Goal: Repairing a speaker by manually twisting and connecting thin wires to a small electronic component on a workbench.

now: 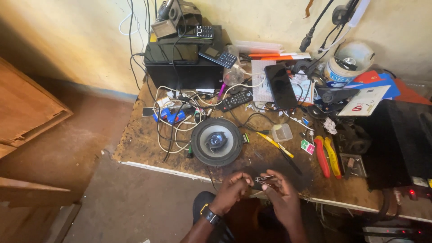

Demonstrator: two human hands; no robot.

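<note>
at the near edge of the bench, both hands meet over a small dark part. left hand, with a watch at the wrist, pinches the part's left side between thumb and forefinger; the grip is closed on it. right hand holds thin metal tweezers, fingers clenched round them, tips lying on or just above the part. too small to tell whether the tips bite anything.

risks, judged from the layout: the part sits right at the bench lip, over the lap, so a slip of the pinch would send it to the floor. springy tweezer tips could flick a tiny piece into the clutter. tangled white cables lie near enough to snag a sleeve or wrist.

materials: bench top is worn wood, stained dark and scuffed, with a pale strip along the edge. round speaker just beyond the hands, grey cone, black rubbery rim, glossy centre. red and yellow plastic-handled pliers to the right, smooth and curved. black phone, flat and glassy. black remote with raised keys. small clear plastic box, square. yellow-handled screwdriver lies aslant between speaker and pliers.
</note>
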